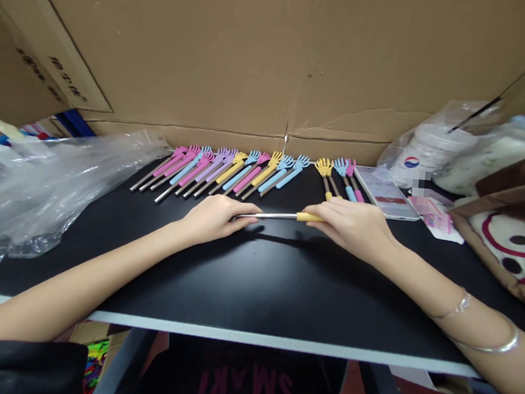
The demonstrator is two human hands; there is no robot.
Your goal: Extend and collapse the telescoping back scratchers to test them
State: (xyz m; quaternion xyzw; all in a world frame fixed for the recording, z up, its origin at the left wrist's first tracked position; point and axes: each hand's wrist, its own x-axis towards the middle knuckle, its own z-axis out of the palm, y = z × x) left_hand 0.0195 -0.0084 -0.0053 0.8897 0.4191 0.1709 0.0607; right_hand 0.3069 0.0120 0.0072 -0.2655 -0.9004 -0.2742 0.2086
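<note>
A back scratcher [275, 216] with a metal rod and a yellow grip lies level between my two hands, above the black table. My left hand [217, 217] pinches the bare metal end. Closed around the yellow grip is my right hand [352, 226], which hides whatever lies beyond it. Behind my hands, a row of back scratchers [246, 174] in pink, blue, purple and yellow rests on the table, hand-shaped heads pointing away. A smaller group with a yellow back scratcher [324, 168] among them lies just beyond my right hand.
A phone [386, 195] lies right of the smaller group. Clear plastic bags [61, 185] fill the left side. On the right are a bagged cup [436, 148] and a brown bag with a cartoon face [511, 237]. A cardboard wall [256, 55] closes the back.
</note>
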